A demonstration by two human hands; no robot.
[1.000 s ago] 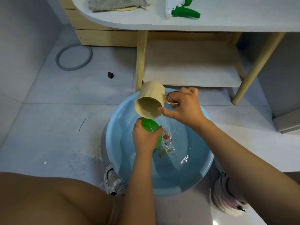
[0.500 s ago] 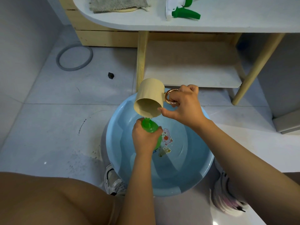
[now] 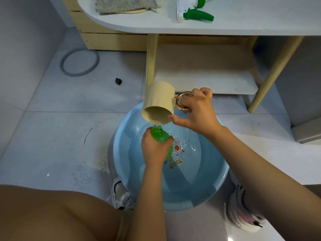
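Closest to the camera, a bare knee (image 3: 52, 214) fills the lower left corner. Just past it, two sport shoes stand on the tiled floor, the left shoe (image 3: 121, 193) and the right shoe (image 3: 243, 214), and between them sits a light blue basin (image 3: 199, 193). The basin holds some clear water, and a small cartoon picture (image 3: 178, 148) shows on its bottom.

Above the basin, the left hand (image 3: 153, 150) grasps a green bottle (image 3: 160, 137), with the fingers wrapped around its body. The bottle stands nearly upright with its open neck pointing up.

Directly over this neck is a beige mug (image 3: 159, 100), tilted so that its mouth faces down and toward the camera. A thin run of water shows between the mug's rim and the bottle neck. The right hand (image 3: 198, 113) grips the mug by its golden ring handle (image 3: 178, 101), with fingers curled through the ring and the thumb touching the rim.

Farther away, a small black object (image 3: 118, 81) and a grey ring (image 3: 78, 74) lie on the floor. Behind the mug there is a wooden lower shelf (image 3: 205, 70). On the white table top (image 3: 243, 20) above it lie a grey cloth (image 3: 125, 4) and a white and green spray head (image 3: 194, 13).
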